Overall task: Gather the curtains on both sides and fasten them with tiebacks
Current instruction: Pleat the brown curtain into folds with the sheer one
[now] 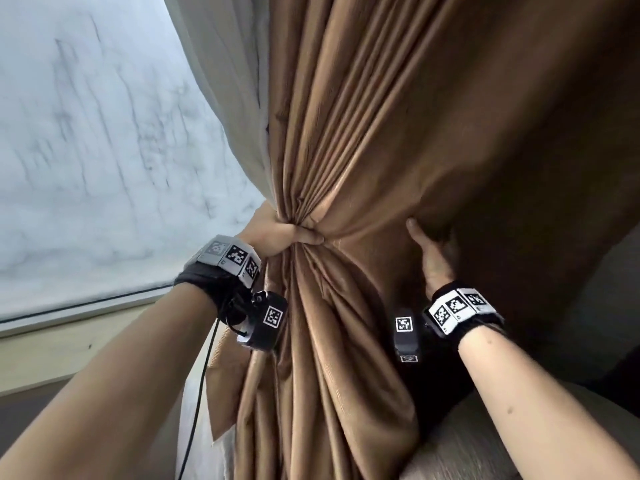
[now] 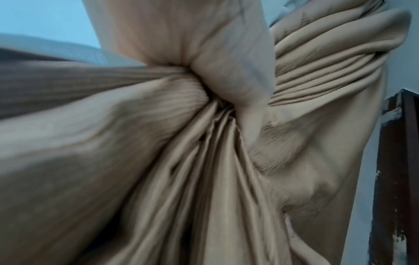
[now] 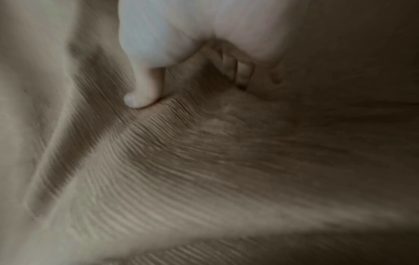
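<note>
Window glass (image 1: 86,150) is glowing pale at ten o'clock as I am bunching the brown curtain (image 1: 363,133) beside it.

My left hand (image 1: 277,237) is squeezing the gathered folds at centre; my right hand (image 1: 433,258), at three o'clock, is cupping loose cloth with fingers spread. No tieback is showing, so folds risk slipping free if my left grip is loosening while I am searching.

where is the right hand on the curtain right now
In the head view the right hand lies on the brown curtain right of centre, level with the left hand, which grips the bunched folds.
</note>
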Demonstrator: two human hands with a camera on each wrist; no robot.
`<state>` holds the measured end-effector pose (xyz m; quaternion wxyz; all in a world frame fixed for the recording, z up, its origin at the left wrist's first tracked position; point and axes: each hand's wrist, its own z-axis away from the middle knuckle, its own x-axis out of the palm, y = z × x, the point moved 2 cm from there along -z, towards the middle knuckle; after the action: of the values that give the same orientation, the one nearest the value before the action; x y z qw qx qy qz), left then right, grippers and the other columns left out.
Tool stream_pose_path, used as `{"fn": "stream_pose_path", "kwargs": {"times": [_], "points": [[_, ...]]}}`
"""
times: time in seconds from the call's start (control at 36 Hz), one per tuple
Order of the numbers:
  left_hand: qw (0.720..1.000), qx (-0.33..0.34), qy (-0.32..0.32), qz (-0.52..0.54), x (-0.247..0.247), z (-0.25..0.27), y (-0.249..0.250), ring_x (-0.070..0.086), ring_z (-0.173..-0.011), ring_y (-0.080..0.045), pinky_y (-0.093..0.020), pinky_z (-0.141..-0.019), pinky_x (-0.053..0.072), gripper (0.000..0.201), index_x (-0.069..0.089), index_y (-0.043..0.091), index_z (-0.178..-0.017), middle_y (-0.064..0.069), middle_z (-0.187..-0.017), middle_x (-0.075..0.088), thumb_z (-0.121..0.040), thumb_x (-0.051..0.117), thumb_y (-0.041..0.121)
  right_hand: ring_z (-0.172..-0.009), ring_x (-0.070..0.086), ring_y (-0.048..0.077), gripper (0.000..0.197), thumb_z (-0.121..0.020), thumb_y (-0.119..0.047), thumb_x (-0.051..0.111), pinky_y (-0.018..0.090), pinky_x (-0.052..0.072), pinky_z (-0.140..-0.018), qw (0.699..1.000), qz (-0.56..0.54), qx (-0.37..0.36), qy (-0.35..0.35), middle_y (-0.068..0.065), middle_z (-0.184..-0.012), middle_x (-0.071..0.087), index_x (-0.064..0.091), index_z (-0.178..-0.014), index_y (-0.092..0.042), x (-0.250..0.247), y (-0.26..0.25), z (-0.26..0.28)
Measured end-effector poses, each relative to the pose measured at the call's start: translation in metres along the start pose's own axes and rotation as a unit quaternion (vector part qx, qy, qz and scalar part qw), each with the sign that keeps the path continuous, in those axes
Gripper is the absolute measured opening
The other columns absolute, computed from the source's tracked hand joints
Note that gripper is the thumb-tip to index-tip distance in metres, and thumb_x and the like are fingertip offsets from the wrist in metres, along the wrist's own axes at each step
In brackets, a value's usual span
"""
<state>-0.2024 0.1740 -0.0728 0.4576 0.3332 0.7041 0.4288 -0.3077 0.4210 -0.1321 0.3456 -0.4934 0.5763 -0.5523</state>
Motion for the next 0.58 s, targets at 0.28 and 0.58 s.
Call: {"fn": "stream_pose_path", "kwargs": {"times": [0.28,0.58], "points": [[0.999,0.013,-0.022,0.021,-0.001,0.002,0.001,0.058,-0.094,-0.006,-0.019,-0.088,0.040,0.061,0.057,0.034,-0.099,0.017,-0.096,0.062,-0.058,0.088,0.000,-0.085,0.066,0.005,0.018,-0.084,-0.013,0.065,0.027,0.051,-0.081,0.982,-0.086,0.045,-0.164,-0.008,-0.090,0.071,0.069,-0.100,-0.020,0.026,-0.022,0.015],[0.998,0.007,-0.059,0.036,-0.002,0.003,0.000,0.053,-0.086,0.011,-0.006,-0.072,0.038,0.060,0.056,0.035,-0.095,0.021,-0.095,0.060,-0.061,0.086,-0.004,-0.068,0.060,0.001,0.018,-0.076,-0.006,0.077,0.019,0.049,-0.075,0.975,-0.038,-0.026,-0.219,-0.013,-0.068,0.069,0.066,-0.071,-0.019,0.055,-0.031,0.036]]}}
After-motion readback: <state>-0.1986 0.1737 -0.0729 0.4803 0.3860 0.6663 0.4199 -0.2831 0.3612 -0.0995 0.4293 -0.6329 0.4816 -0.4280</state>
